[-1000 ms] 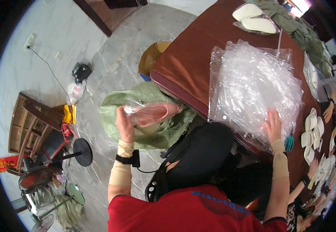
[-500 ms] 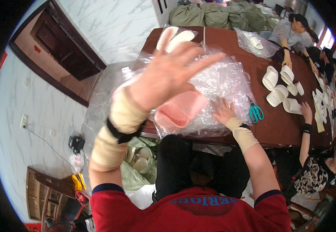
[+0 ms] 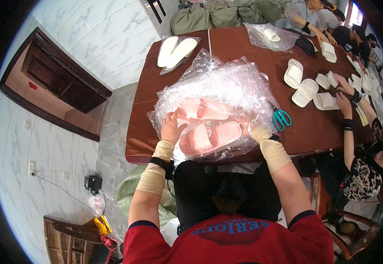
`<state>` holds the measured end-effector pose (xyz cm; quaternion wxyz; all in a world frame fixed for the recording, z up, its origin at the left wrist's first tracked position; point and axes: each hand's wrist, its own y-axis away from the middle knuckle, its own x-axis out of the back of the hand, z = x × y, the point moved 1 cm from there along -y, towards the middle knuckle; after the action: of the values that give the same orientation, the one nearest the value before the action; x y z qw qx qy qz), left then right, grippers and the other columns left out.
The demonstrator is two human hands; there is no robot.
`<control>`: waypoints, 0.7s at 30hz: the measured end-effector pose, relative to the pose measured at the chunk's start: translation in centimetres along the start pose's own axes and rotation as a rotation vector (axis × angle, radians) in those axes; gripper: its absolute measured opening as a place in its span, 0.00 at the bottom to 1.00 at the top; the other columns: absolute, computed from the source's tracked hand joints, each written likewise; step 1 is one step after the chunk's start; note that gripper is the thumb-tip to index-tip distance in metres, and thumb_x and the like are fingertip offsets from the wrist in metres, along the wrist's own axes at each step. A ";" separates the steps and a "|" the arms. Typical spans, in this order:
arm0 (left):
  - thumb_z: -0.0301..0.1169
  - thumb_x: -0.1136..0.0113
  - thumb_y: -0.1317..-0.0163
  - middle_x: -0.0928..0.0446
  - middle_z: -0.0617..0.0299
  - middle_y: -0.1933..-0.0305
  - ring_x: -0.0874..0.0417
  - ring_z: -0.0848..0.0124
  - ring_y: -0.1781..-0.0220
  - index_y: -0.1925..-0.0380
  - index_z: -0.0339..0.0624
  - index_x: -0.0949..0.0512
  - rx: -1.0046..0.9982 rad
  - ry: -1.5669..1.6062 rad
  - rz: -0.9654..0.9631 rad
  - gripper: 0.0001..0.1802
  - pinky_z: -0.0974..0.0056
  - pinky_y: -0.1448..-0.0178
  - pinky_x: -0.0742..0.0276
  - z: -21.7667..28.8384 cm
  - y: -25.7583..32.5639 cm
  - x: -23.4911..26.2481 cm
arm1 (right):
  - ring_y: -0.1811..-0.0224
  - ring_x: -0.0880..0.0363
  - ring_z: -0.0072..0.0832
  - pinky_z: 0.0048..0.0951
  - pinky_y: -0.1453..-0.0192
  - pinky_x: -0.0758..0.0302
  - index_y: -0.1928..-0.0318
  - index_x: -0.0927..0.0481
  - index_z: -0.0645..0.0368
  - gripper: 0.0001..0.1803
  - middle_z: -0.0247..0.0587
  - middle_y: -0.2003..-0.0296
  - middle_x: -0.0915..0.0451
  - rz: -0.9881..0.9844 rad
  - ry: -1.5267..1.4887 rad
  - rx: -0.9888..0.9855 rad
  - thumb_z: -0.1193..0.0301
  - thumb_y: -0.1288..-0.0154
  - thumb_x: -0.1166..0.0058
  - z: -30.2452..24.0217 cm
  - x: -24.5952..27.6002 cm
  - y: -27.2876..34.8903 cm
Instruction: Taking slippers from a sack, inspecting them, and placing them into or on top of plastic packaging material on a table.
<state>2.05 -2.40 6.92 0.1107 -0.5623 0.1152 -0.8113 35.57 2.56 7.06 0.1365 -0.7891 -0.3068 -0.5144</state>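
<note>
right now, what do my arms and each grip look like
Short red sleeves end in navy cuffs. Beige wraps cover both wrists and lower forearms. A black strap crosses the left wrap; something dark shows at the right wrist. Left grip and right grip look ungloved.

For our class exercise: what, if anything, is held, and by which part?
Cannot be told: left grip and right grip are at opposite ends of the pink slippers.

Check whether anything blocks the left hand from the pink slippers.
Nothing solid visibly does: the left hand is close beside the pink slippers. Clear plastic bags lie around and under them; whether a layer also covers them there, I cannot tell. The teal-handled scissors lie off to the right.
</note>
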 end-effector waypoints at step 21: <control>0.35 0.50 0.37 0.45 0.55 0.29 0.40 0.56 0.32 0.32 0.42 0.48 0.024 0.032 0.136 0.35 0.52 0.32 0.45 1.0 4.1 -3.1 | 0.58 0.20 0.29 0.34 0.58 0.21 0.58 0.26 0.58 0.11 0.37 0.58 0.21 0.171 -1.015 0.118 0.63 0.31 0.52 -2.9 9.2 -0.7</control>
<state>4.28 -5.41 3.26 0.1705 -0.5390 0.1452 -0.8120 35.60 4.75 16.44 0.0564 -0.9525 -0.2972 -0.0359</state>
